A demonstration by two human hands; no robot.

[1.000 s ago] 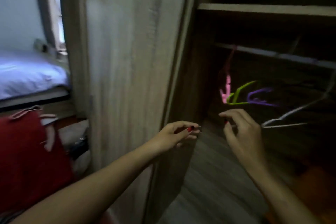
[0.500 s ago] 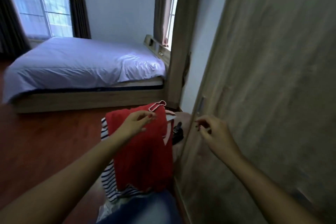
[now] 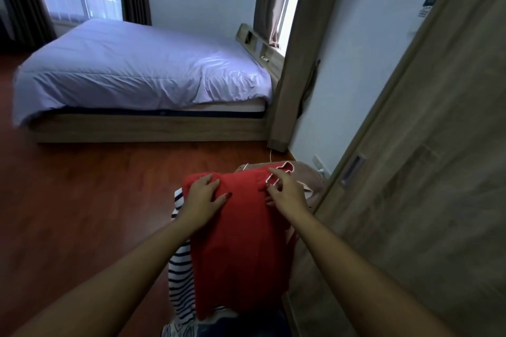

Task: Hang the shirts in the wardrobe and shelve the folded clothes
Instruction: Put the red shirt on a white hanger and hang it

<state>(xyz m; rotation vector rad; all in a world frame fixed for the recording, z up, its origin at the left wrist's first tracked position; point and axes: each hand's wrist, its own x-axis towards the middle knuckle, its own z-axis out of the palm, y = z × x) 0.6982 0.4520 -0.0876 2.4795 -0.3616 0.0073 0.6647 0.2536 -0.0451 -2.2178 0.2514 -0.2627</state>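
A red shirt lies on top of a pile of clothes in front of me, with a white-trimmed collar at its far end. Under it shows a navy-and-white striped garment, and some dark blue cloth at the bottom edge. My left hand rests flat on the red shirt's left shoulder, fingers spread. My right hand lies on the shirt by the collar, fingers curled against the fabric. The wardrobe's wooden sliding door stands at the right; its inside is out of view.
A low bed with a pale cover stands across the red-brown wood floor. A recessed handle sits in the wardrobe door. A wall socket and a thin cable are by the wall behind the pile.
My view has swung from the wardrobe interior with its hangers to the clothes pile. Both hands have come down onto the red shirt.
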